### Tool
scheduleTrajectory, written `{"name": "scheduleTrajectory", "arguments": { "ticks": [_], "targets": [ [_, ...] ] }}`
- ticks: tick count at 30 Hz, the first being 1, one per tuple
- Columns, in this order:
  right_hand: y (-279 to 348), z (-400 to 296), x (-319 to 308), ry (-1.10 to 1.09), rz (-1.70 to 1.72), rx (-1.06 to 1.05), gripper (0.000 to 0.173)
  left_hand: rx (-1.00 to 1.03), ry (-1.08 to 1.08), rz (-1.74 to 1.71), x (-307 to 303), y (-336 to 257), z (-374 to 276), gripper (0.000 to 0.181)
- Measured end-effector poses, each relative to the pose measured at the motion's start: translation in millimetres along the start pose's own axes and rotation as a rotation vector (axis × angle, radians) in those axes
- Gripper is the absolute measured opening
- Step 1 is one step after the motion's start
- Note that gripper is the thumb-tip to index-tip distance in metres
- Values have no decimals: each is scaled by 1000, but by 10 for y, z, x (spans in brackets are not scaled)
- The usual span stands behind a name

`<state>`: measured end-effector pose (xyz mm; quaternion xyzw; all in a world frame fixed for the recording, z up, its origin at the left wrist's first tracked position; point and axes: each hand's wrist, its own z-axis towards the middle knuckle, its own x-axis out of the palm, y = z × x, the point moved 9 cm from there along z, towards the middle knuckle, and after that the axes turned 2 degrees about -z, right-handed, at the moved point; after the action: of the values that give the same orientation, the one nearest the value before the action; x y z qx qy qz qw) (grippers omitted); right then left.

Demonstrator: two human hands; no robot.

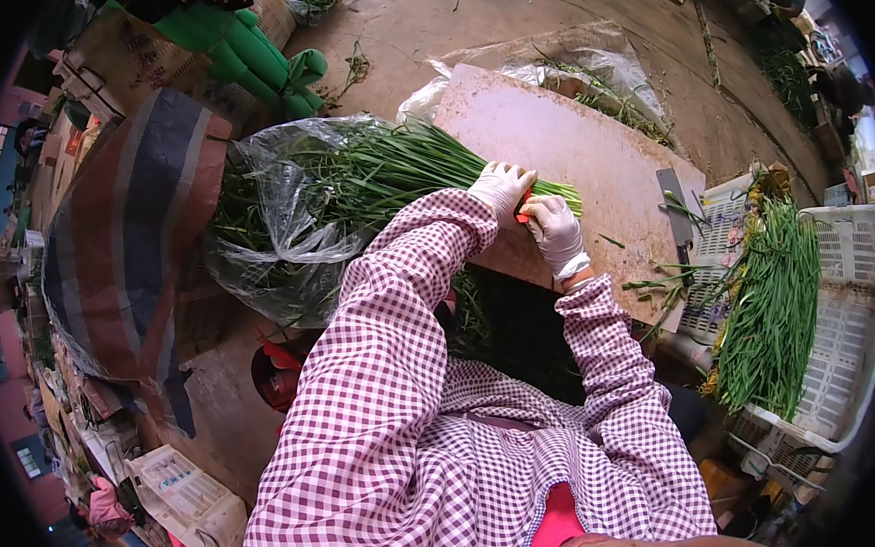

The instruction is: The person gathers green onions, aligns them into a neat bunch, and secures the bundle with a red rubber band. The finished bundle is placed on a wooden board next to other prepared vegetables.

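A thick bunch of long green leaves, likely garlic chives point(431, 161), lies across the pale cutting board point(588, 159), its light stem ends pointing right. My left hand point(503, 184), in a white glove, is closed around the bunch near those ends. Close beside it, my gloved right hand point(554, 232) pinches a red strip point(524, 206) that lies against the stems. How far the strip goes around the bunch is hidden by my fingers. The leafy end rests over a clear plastic bag point(291, 215) of more greens. A cleaver point(675, 210) lies at the board's right edge.
Trimmed scraps point(660, 282) lie on the board's right side. Beyond it, a white plastic crate point(841, 354) holds tied chive bunches point(770, 313). A striped woven sheet point(142, 239) stands at left, with a rolled green mat point(244, 56) behind. Other people point(106, 504) are far left.
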<state>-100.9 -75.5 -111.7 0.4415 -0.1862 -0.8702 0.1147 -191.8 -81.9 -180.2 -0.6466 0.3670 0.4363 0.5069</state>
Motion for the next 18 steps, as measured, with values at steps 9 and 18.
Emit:
{"name": "scheduleTrajectory", "arguments": {
  "ticks": [9, 18],
  "targets": [
    [116, -237, 102, -72, -229, -36, 13, -7, -76, 43, -68, -52, -122, 86],
    [69, -260, 102, -45, -196, 23, 12, -121, -482, 17, -270, -251, -768, 31]
  ]
}}
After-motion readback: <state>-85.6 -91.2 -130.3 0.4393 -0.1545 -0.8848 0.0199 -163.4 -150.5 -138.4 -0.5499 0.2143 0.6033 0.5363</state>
